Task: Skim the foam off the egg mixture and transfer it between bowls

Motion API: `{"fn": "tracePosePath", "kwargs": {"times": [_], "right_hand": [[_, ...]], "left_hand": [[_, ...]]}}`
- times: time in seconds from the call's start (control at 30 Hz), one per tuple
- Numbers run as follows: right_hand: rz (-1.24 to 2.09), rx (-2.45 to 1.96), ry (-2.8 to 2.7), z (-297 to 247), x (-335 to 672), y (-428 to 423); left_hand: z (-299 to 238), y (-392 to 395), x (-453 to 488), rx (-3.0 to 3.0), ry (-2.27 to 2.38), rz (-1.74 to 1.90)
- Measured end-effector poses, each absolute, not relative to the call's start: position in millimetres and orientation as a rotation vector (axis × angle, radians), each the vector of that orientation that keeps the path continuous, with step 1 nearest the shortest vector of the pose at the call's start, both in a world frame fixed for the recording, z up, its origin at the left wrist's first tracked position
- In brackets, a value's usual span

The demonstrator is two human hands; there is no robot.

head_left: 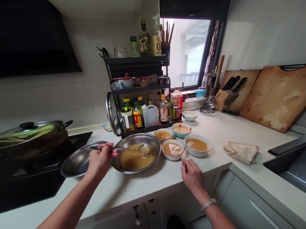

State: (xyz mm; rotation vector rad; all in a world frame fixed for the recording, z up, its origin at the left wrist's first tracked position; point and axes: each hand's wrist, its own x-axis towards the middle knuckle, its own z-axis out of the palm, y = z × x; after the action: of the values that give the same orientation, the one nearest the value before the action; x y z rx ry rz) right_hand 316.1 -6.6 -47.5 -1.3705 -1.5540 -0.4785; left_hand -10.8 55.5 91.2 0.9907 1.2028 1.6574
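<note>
The fingers of the left hand [99, 161] are closed around the handle of a ladle [144, 149], which is held out to the right, its cup facing up over the steel basin [157, 150]. A little pale liquid seems to be carried in the cup; whether the surface of the broth [135, 163] is touched by it cannot be told. The fingers of the right hand [191, 175] are curled into a loose fist by the near edge of the tabletop [111, 196]; no object is seen in them, though their inner side is hidden.

Just beyond that fist, the near left bowl [174, 158] and the near right bowl [199, 154] are set out, with the small far bowl [164, 138] and the turquoise bowl [183, 135] behind them. All four are seen to hold broth.

The step in hand is judged to be the ladling of broth from the basin. For the next move, a level cup and a clean lift over the basin's right rim would be called for, with the bowls left undisturbed.

Farther left, a second steel basin [76, 166] and a lidded pot [31, 137] are seen; to the right, a folded cloth [242, 151] is laid.
</note>
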Motion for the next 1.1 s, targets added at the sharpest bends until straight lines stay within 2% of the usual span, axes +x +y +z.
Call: {"fn": "tracePosePath", "kwargs": {"times": [0.27, 0.47, 0.67, 0.8, 1.0, 1.1], "right_hand": [[-0.458, -1.39, -1.571, -46.2, 315.7, -8.7], [-0.451, -1.397, -1.565, -45.8, 315.0, -9.1], [-0.437, -1.377, -1.561, -48.6, 315.4, -6.5], [-0.426, -1.377, -1.568, -47.9, 315.3, -7.2], [-0.431, -1.361, -1.563, -46.6, 314.9, -8.1], [-0.43, -1.365, -1.564, -47.0, 315.1, -8.0]], "left_hand": [[126.4, 44.1, 20.2, 0.923, 1.15, 1.622], [126.3, 52.2, 56.2, 1.021, 1.077, 1.631], [117.1, 39.4, 83.6, 1.502, 0.995, 1.493], [114.0, 26.0, 80.2, 1.838, 0.946, 1.466], [114.0, 35.2, 45.1, 1.608, 1.095, 1.648], [104.8, 41.8, 22.9, 1.603, 1.244, 1.62]]}}
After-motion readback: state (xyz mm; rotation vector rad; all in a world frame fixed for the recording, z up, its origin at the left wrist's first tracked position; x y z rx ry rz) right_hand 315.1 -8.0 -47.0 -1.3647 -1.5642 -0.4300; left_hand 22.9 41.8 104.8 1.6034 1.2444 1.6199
